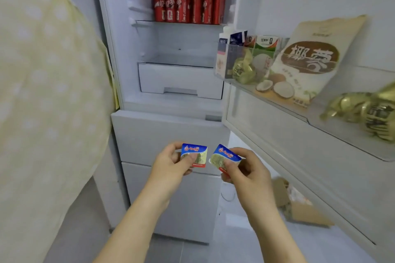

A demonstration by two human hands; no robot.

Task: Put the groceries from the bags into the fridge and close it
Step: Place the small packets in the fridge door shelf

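The fridge (119, 53) stands open in front of me, its door (299, 156) swung out to the right. My left hand (171, 164) pinches a small blue-and-gold butter packet (195, 153) between thumb and fingers. My right hand (245, 168) pinches a second butter packet (224, 157), tilted, just to the right of the first. Both packets are held below the fridge opening, in front of the lower drawers (162, 134).
Red cans (188, 6) line a glass shelf; a white drawer (181, 80) sits below a bare shelf. The door shelf (277, 100) holds cartons, a coconut snack bag (307, 64) and gold-wrapped packets (367, 113). A cardboard box (299, 207) lies on the floor. A yellow dotted cloth (47, 92) fills the left.
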